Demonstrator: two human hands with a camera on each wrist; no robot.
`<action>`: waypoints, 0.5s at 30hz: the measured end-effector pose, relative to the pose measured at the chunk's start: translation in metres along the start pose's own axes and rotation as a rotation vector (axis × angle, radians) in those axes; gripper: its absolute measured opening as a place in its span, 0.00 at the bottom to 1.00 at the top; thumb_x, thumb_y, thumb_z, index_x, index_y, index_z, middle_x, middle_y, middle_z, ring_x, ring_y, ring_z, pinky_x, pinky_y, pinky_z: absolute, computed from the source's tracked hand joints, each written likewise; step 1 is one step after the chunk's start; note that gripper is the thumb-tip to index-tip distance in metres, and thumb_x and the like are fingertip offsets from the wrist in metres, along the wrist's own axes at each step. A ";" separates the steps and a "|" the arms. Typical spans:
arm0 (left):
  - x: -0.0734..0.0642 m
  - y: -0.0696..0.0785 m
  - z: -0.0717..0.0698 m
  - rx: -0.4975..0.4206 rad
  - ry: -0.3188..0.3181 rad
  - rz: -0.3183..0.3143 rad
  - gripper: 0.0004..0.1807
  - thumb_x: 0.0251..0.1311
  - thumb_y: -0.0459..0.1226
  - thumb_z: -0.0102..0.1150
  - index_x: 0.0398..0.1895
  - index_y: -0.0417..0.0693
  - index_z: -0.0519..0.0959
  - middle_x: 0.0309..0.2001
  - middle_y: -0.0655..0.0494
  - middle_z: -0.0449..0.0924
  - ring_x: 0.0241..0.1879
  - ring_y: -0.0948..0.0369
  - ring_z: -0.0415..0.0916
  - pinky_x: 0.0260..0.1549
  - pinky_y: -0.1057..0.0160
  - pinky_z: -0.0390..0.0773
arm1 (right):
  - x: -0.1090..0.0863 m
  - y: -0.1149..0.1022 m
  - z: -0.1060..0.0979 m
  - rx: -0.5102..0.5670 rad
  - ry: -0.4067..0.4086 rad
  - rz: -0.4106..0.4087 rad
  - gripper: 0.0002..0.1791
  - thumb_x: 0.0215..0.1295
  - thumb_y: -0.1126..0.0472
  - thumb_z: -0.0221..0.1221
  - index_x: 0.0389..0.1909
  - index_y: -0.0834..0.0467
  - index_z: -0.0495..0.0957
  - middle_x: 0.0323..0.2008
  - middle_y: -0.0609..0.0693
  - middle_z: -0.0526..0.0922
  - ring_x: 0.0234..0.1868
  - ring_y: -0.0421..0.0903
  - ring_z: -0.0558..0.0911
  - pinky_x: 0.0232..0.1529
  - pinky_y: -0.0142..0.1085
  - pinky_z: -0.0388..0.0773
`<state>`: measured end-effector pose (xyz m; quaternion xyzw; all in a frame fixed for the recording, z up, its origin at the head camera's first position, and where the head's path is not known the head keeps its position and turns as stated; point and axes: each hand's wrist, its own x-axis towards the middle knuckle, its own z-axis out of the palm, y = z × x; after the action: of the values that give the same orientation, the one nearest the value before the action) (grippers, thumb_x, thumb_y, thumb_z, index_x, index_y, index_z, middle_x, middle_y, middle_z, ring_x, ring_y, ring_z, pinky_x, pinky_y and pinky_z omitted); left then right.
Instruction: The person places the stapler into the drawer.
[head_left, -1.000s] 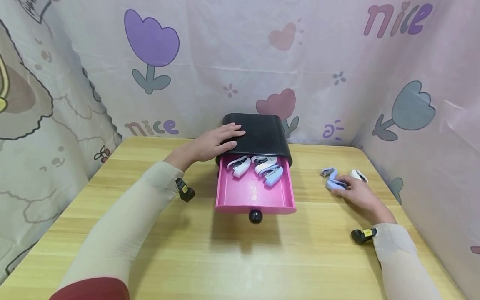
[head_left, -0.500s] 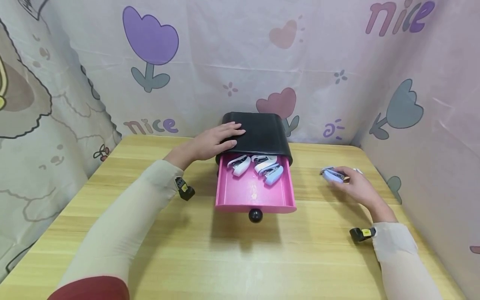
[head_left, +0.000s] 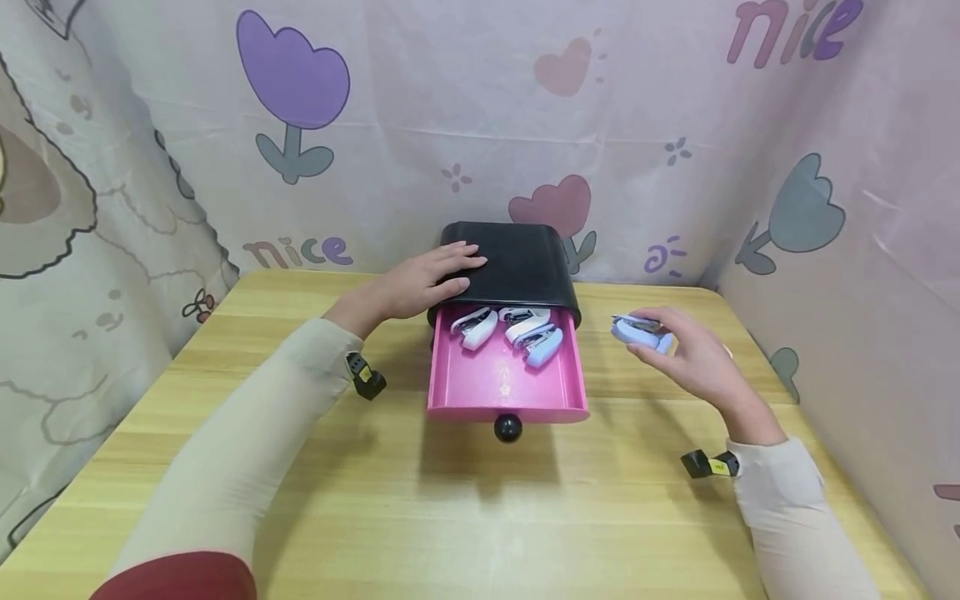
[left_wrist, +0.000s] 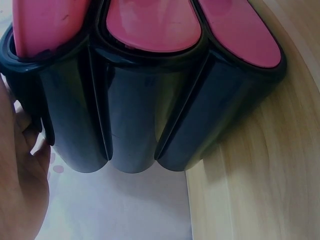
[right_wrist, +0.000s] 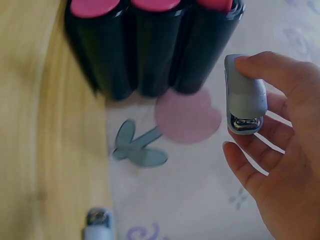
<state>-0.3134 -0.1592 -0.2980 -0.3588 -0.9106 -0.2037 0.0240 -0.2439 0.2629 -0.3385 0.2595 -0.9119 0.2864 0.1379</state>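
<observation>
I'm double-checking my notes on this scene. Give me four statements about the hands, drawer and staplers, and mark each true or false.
1. The left hand rests on the black cabinet. True.
2. The left hand holds a stapler. False: the right hand holds a light blue stapler.
3. The pink drawer is open, with three staplers inside. True.
4. Every stapler in the drawer is white. False: one drawer stapler is light blue.
</observation>
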 end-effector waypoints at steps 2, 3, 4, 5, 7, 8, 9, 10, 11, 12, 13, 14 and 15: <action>-0.001 0.000 0.000 -0.001 0.005 0.000 0.29 0.73 0.54 0.42 0.74 0.59 0.64 0.76 0.57 0.52 0.76 0.59 0.40 0.71 0.46 0.45 | 0.003 -0.011 -0.001 -0.005 0.001 -0.047 0.24 0.62 0.58 0.67 0.58 0.56 0.76 0.51 0.55 0.79 0.47 0.51 0.76 0.44 0.49 0.73; -0.001 0.000 0.000 -0.001 0.007 0.001 0.29 0.73 0.54 0.42 0.74 0.59 0.64 0.76 0.58 0.52 0.76 0.59 0.40 0.71 0.46 0.45 | 0.004 -0.016 -0.002 -0.007 0.001 -0.072 0.23 0.61 0.59 0.67 0.58 0.56 0.76 0.51 0.55 0.78 0.47 0.51 0.76 0.44 0.50 0.74; -0.001 0.000 0.000 0.002 0.007 0.001 0.29 0.73 0.54 0.41 0.74 0.59 0.63 0.76 0.58 0.52 0.76 0.59 0.40 0.71 0.47 0.45 | 0.005 -0.021 -0.002 -0.014 0.000 -0.093 0.24 0.61 0.59 0.68 0.57 0.56 0.76 0.51 0.54 0.78 0.46 0.51 0.76 0.43 0.49 0.74; -0.001 -0.001 0.000 0.002 0.007 0.002 0.29 0.73 0.55 0.41 0.74 0.59 0.63 0.76 0.58 0.52 0.76 0.59 0.40 0.71 0.46 0.45 | 0.006 -0.025 -0.003 -0.017 -0.002 -0.114 0.24 0.60 0.60 0.68 0.57 0.56 0.76 0.52 0.54 0.78 0.47 0.51 0.76 0.44 0.50 0.75; -0.001 -0.001 0.000 0.003 0.007 0.005 0.29 0.73 0.55 0.41 0.74 0.60 0.63 0.76 0.58 0.52 0.76 0.59 0.40 0.71 0.46 0.46 | 0.008 -0.035 -0.002 -0.020 -0.003 -0.149 0.24 0.58 0.61 0.69 0.57 0.56 0.77 0.52 0.54 0.78 0.47 0.51 0.76 0.44 0.50 0.76; -0.001 -0.002 0.001 0.002 0.008 0.007 0.29 0.73 0.55 0.41 0.74 0.60 0.63 0.76 0.58 0.52 0.76 0.59 0.40 0.71 0.46 0.45 | 0.009 -0.039 -0.002 -0.022 -0.002 -0.169 0.25 0.57 0.61 0.70 0.57 0.56 0.77 0.52 0.54 0.79 0.48 0.51 0.77 0.44 0.50 0.76; -0.001 -0.002 0.001 0.003 0.008 0.009 0.29 0.72 0.55 0.41 0.74 0.60 0.63 0.76 0.58 0.52 0.76 0.59 0.40 0.71 0.46 0.45 | 0.010 -0.043 -0.001 -0.024 -0.004 -0.191 0.25 0.56 0.62 0.70 0.56 0.57 0.77 0.52 0.53 0.79 0.49 0.51 0.77 0.45 0.50 0.77; -0.001 -0.002 0.001 0.004 0.006 0.009 0.30 0.72 0.55 0.41 0.74 0.60 0.63 0.76 0.58 0.52 0.76 0.59 0.40 0.71 0.46 0.45 | 0.011 -0.048 0.000 -0.029 -0.008 -0.209 0.26 0.56 0.62 0.70 0.56 0.57 0.77 0.52 0.53 0.79 0.49 0.51 0.77 0.46 0.51 0.78; -0.001 -0.002 0.001 0.004 0.006 0.009 0.30 0.72 0.55 0.41 0.74 0.60 0.63 0.76 0.58 0.52 0.76 0.59 0.40 0.71 0.46 0.45 | 0.013 -0.052 0.000 -0.031 -0.012 -0.228 0.26 0.55 0.62 0.71 0.56 0.57 0.77 0.52 0.53 0.79 0.50 0.51 0.77 0.47 0.51 0.78; -0.002 -0.002 0.001 0.006 0.006 0.007 0.30 0.72 0.56 0.41 0.74 0.60 0.63 0.76 0.58 0.52 0.76 0.59 0.40 0.71 0.46 0.45 | 0.015 -0.056 0.001 -0.035 -0.016 -0.245 0.26 0.54 0.62 0.71 0.56 0.58 0.77 0.52 0.53 0.79 0.50 0.51 0.78 0.48 0.51 0.78; -0.002 -0.002 0.001 0.004 0.008 0.009 0.30 0.72 0.55 0.41 0.74 0.60 0.63 0.76 0.58 0.52 0.76 0.59 0.40 0.71 0.46 0.45 | 0.017 -0.060 0.002 -0.042 -0.022 -0.260 0.26 0.54 0.62 0.71 0.56 0.58 0.77 0.52 0.53 0.79 0.51 0.51 0.78 0.48 0.51 0.78; -0.002 -0.003 0.001 0.001 0.009 0.010 0.30 0.72 0.55 0.41 0.74 0.60 0.63 0.76 0.58 0.52 0.76 0.59 0.40 0.71 0.46 0.45 | 0.018 -0.064 0.003 -0.046 -0.030 -0.274 0.27 0.54 0.61 0.72 0.56 0.57 0.78 0.52 0.53 0.80 0.52 0.51 0.78 0.49 0.52 0.78; -0.002 -0.003 0.001 0.003 0.007 0.007 0.30 0.72 0.55 0.41 0.74 0.60 0.63 0.76 0.58 0.52 0.76 0.59 0.40 0.71 0.46 0.45 | 0.020 -0.068 0.004 -0.051 -0.042 -0.285 0.27 0.54 0.61 0.72 0.56 0.57 0.78 0.53 0.52 0.80 0.52 0.51 0.78 0.50 0.51 0.78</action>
<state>-0.3133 -0.1623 -0.3000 -0.3614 -0.9095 -0.2036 0.0287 -0.2236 0.2053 -0.3031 0.3884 -0.8756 0.2351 0.1647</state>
